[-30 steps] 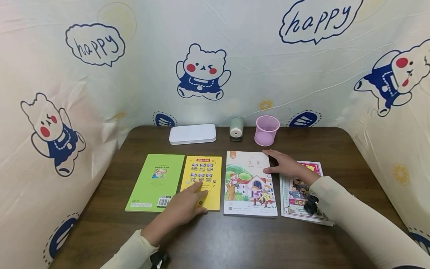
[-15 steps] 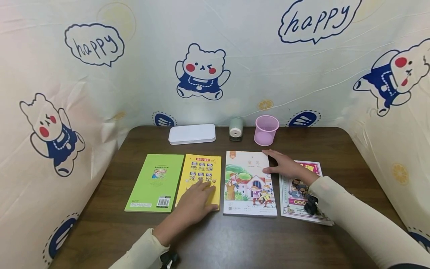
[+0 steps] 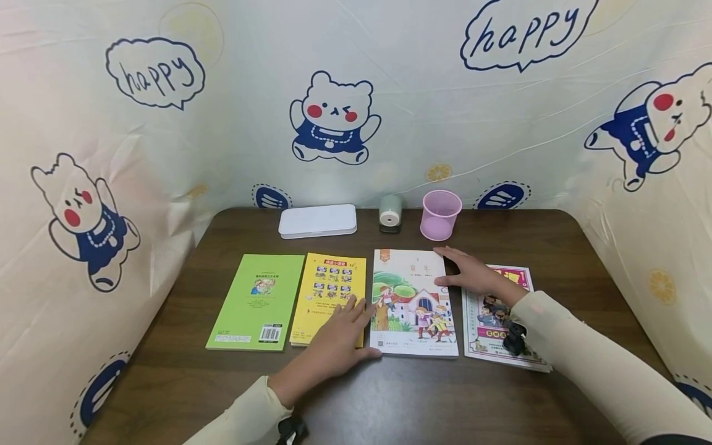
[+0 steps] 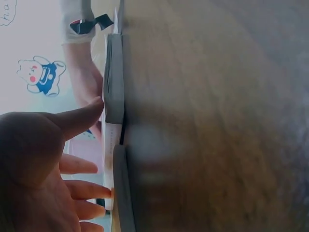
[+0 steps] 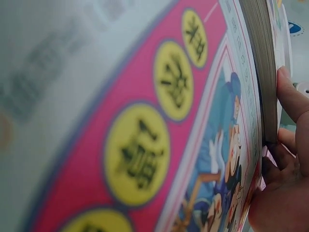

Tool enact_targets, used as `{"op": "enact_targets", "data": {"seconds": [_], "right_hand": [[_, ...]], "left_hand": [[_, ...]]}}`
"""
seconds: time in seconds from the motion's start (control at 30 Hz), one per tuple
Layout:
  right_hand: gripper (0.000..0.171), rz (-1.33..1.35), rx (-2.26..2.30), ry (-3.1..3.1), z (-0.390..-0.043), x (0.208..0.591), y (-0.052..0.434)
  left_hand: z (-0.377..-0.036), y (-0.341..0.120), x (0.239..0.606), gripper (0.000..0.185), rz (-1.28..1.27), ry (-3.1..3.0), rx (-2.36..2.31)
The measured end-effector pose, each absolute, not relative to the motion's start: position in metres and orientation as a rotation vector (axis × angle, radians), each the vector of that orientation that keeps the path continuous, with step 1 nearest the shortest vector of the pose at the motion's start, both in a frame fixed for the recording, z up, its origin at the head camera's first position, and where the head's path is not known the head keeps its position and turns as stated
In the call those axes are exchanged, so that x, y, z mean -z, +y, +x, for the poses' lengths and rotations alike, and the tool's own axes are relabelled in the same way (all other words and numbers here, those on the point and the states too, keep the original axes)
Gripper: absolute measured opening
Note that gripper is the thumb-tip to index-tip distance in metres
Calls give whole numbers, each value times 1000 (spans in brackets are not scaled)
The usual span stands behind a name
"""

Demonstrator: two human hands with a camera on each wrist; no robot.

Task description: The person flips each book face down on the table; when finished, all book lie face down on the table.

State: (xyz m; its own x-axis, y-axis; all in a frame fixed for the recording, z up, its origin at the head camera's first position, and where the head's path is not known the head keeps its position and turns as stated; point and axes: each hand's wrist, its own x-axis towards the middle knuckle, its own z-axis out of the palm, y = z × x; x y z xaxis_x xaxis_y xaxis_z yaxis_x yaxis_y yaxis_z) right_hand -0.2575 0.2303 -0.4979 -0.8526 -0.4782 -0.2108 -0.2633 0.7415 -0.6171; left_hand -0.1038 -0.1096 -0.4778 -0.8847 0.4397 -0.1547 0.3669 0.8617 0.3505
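I log four books in a row on the dark wood table (image 3: 389, 402). L hand (image 3: 339, 343) lies flat, fingers straight and spread, over the lower right of the yellow book (image 3: 329, 296), thumb at the near left corner of the illustrated book (image 3: 414, 303); it grips nothing. R hand (image 3: 473, 275) rests, fingers extended, against that book's far right edge, wrist over the pink-cover book (image 3: 500, 321); no grip seen. Green book (image 3: 256, 303) sits leftmost, untouched. At the far edge: white case (image 3: 317, 220), green sharpener (image 3: 390, 214), pink mesh cup (image 3: 441, 214).
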Motion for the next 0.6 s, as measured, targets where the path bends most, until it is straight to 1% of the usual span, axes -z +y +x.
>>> {"op": "enact_targets", "data": {"seconds": [0.2, 0.6], "right_hand": [[92, -573, 841, 2587, -258, 498, 229], [91, -568, 864, 2583, -258, 498, 229]], "left_hand": [[-105, -108, 481, 95, 641, 2781, -421], [-106, -102, 482, 92, 701, 2766, -364]]}}
